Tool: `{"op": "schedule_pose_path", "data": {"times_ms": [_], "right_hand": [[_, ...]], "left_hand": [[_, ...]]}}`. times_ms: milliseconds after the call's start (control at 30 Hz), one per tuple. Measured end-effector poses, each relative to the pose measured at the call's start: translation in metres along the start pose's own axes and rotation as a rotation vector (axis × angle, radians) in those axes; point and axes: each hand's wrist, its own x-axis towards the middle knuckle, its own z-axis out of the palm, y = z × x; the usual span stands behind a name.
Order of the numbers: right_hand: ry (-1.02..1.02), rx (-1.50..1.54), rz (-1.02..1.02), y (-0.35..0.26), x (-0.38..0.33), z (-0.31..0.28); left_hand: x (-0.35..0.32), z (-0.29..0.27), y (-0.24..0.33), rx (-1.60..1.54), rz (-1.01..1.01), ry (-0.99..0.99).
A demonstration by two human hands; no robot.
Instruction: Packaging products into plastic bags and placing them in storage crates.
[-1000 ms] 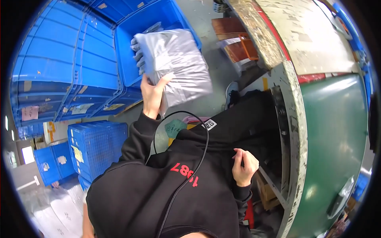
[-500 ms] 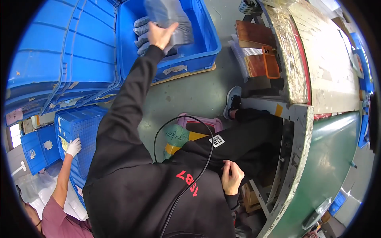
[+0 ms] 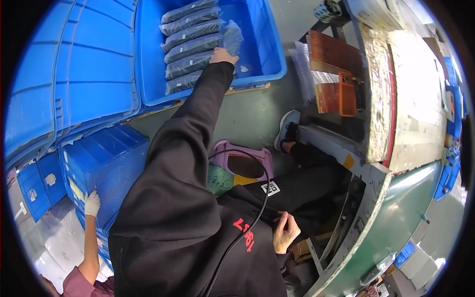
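The left hand (image 3: 223, 55) rests on bagged dark garments (image 3: 190, 48) stacked in the blue crate (image 3: 267, 44); whether it grips cannot be told. The right hand (image 3: 285, 231) pinches the black hoodie (image 3: 168, 222). The packs appear soft, light and slippery; hold across the middle.

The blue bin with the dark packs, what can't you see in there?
- Head view: the left hand covers where its fingers meet the clear bag.
- What is inside the dark packs: too small.
- The blue bin: far end cut off by the top edge.
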Motion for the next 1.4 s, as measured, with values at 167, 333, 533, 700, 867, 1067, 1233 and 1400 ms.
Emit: {"op": "schedule_pose_path", "data": {"times_ms": [167,333,533,700,867,1067,1233,1400], "right_hand": [[-0.030,0.026,-0.075,0.002,0.006,0.012],[-0.052,0.017,-0.039,0.002,0.009,0.014],[-0.049,0.031,-0.008,0.002,0.010,0.013],[0.036,0.046,-0.068,0.013,0.001,0.004],[0.297,-0.008,-0.080,0.023,-0.009,-0.031],[0.776,-0.085,-0.195,0.031,-0.007,-0.121],[1.036,-0.134,-0.076,0.100,0.006,-0.221],[1.057,-0.391,0.265,0.150,0.039,-0.297]], "left_hand": [[0.006,0.018,-0.015,0.223,0.151,-0.160],[0.012,0.017,-0.010,0.494,0.560,-0.355],[0.013,0.033,-0.008,0.492,0.476,-0.297],[0.046,0.035,-0.038,0.407,0.406,-0.378],[0.000,-0.046,-0.049,0.418,0.463,-0.352],[-0.150,-0.161,-0.007,-0.043,0.658,-0.123],[-0.305,-0.153,0.066,-0.574,1.011,-0.748],[-0.434,-0.099,0.085,-0.183,1.442,-0.969]]}}
